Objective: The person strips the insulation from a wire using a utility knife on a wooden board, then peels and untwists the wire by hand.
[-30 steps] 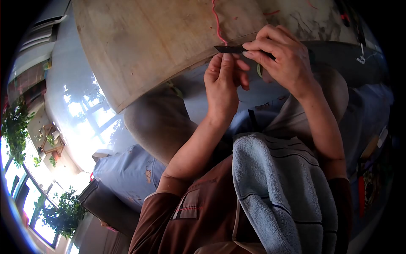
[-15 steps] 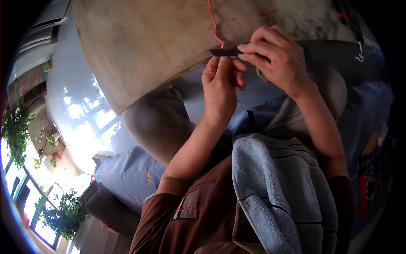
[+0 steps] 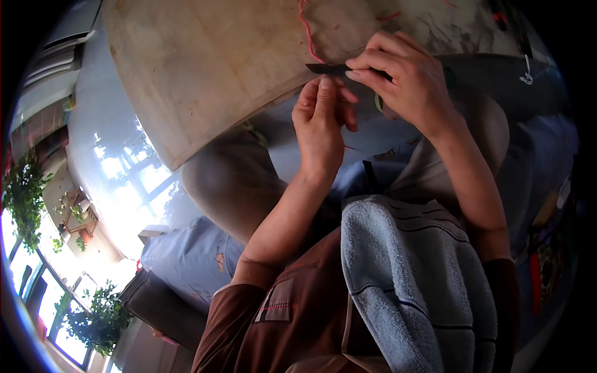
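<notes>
**Down at the board's edge, a red cord [image 3: 308,37] runs up to a dark blade [image 3: 325,68]**

The cord lies in a wavy line over the worn wooden board [image 3: 205,68], and its near end reaches the blade at the edge closest to the person. The blade lies nearly level, its slanted tip toward the person's left. The right hand [image 3: 410,81] has it clamped between thumb and fingers. Just below the blade is the left hand [image 3: 319,124], thumb pointing up toward it and fingers curled; whether those fingertips are pinched together on the cord, I cannot tell.

A red scrap [image 3: 388,17] lies on the board, up beyond the right hand. Over at the far right of the board, a dark tool [image 3: 517,31] has a white loop [image 3: 527,78] hanging by it.

The person sits with bent knees showing below the board, wearing a brown top [image 3: 311,298]. A light blue towel [image 3: 404,280] with dark stripes drapes over the front of it. Blue patterned cloth [image 3: 189,252] spreads beside the left knee [image 3: 227,180].

Farther out on the person's left, the shiny pale surface [image 3: 102,180] mirrors a bright window. Leafy plants [image 3: 96,317] stand near the window [image 3: 65,336] itself, and a small shelf [image 3: 79,219] holds pots.
</notes>
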Motion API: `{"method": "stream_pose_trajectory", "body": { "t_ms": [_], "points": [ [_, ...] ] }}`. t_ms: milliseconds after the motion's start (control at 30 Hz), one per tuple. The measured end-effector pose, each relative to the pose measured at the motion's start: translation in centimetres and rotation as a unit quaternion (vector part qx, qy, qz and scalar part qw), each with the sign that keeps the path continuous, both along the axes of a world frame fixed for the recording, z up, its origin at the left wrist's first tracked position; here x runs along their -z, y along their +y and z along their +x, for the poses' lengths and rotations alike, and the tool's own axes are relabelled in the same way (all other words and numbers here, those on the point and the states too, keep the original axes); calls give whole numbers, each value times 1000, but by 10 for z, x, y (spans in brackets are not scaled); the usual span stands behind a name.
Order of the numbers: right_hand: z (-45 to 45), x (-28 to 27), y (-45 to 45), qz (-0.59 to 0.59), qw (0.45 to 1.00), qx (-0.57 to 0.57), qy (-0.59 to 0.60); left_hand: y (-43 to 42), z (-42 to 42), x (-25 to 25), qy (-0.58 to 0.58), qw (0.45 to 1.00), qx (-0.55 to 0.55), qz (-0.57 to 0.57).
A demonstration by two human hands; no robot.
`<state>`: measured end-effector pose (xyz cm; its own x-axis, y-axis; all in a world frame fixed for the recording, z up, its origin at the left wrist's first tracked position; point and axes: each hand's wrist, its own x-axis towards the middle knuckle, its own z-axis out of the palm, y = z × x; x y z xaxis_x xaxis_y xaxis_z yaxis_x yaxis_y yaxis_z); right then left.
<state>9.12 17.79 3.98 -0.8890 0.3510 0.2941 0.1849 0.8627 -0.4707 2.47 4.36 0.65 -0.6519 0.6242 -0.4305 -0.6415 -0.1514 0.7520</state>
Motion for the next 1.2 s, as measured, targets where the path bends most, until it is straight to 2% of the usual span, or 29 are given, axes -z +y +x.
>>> {"method": "stream_pose_trajectory", "body": {
  "t_ms": [167, 367, 467, 600, 700, 800, 1100, 1200],
  "points": [
    [-4, 2, 0, -3, 1000, 8, 1, -2, -4, -2, -3, 1000, 20, 3],
    [-11, 10, 2, 60, 997, -6, 56, -5, -10, -4, -30, 999, 41, 2],
    [-14, 10, 9, 45, 997, -31, 54, -6, -12, -3, -42, 998, 37, 5],
    [-6, -7, 10, -13, 999, -25, -16, -6, -8, -1, -34, 999, 20, 12],
    [-1, -10, 12, -30, 999, -27, -16, -4, -5, -2, -14, 1000, 19, -2],
    [-3, -10, 12, -25, 999, -26, -5, -3, -6, -3, -18, 1000, 21, -8],
    [-8, -14, 12, -56, 996, -21, -70, -7, -7, -3, -14, 999, 31, 0],
    [-9, -7, 12, -24, 999, -18, -45, -6, -9, -5, -13, 999, 40, -12]
  ]
}}
